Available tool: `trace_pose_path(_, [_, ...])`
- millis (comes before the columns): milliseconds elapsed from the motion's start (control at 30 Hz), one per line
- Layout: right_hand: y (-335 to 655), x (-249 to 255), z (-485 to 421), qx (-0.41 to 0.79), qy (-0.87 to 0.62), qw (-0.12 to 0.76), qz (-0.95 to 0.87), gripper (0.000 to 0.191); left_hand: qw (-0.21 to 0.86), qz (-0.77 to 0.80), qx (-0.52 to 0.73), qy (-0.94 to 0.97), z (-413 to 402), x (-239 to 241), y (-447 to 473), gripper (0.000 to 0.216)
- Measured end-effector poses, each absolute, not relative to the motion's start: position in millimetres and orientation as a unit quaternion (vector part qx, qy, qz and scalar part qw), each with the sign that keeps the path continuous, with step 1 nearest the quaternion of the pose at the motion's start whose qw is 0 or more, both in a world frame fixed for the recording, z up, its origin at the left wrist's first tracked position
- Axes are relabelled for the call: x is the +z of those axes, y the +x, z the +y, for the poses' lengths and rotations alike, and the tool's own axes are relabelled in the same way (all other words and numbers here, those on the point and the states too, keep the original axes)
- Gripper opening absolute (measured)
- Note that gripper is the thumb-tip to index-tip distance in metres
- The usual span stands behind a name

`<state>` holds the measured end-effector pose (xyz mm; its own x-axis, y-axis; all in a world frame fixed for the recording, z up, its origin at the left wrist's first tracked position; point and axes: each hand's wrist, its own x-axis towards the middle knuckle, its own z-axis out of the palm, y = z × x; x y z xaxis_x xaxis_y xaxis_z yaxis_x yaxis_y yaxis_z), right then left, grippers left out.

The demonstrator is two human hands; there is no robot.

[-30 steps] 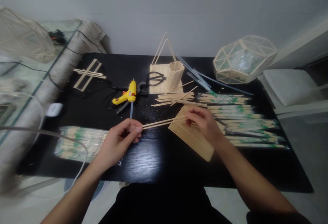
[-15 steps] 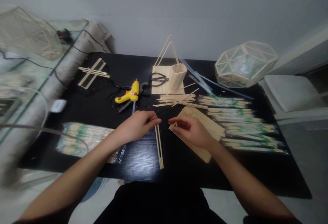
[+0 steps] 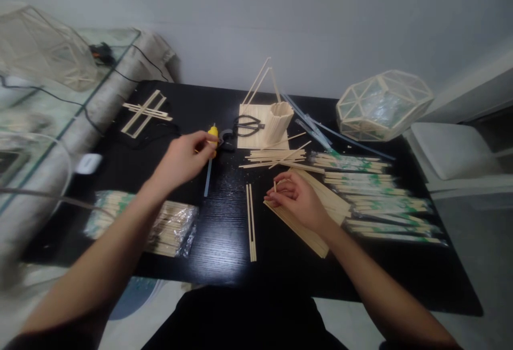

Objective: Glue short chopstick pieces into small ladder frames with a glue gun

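My left hand [image 3: 185, 158] reaches across the black table [image 3: 224, 243], its fingers closing round the yellow glue gun [image 3: 212, 133], most of which it hides. A blue glue stick [image 3: 207, 178] juts toward me from the gun. My right hand [image 3: 297, 198] rests on a flat panel of glued bamboo sticks [image 3: 308, 227], pinching a short stick piece [image 3: 274, 186] upright between thumb and fingers. Two joined chopsticks [image 3: 251, 222] lie on the table between my hands, pointing toward me.
Black scissors [image 3: 247, 123] and a stick-built cup [image 3: 277, 116] sit on a small bamboo mat at the back. Loose sticks [image 3: 274, 155] and wrapped chopsticks [image 3: 377, 189] lie right, a bagged bundle [image 3: 160, 224] left. A polyhedral stick frame [image 3: 382, 105] stands far right.
My left hand let go of the two chopsticks, which now lie on the table, and moved back to the glue gun. My right hand stayed on the panel and now pinches a short stick.
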<state>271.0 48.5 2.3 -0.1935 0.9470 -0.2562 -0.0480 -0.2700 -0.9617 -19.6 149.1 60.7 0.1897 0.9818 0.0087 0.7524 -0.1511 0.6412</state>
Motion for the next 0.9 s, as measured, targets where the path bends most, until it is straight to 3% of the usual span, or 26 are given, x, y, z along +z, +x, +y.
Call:
trace_pose_path(167, [265,7,49,0.625,-0.499,0.384,-0.462,0.049,0.122,0.637,0.131,0.75,167,49,-46,0.046])
trace_pose_path(400, [261,10,54,0.615,-0.504,0.372,-0.478,0.045,0.07,0.632,0.011,0.772,166,33,-36,0.054])
trace_pose_path(600, [255,10,61,0.613,-0.518,0.352,-0.482,0.047,0.065,0.618,0.053,0.782,169,21,-45,0.045])
trace_pose_path(900, [245,-1,63,0.623,-0.51,0.367,-0.466,0.047,0.113,0.572,0.234,0.778,158,26,-52,0.04])
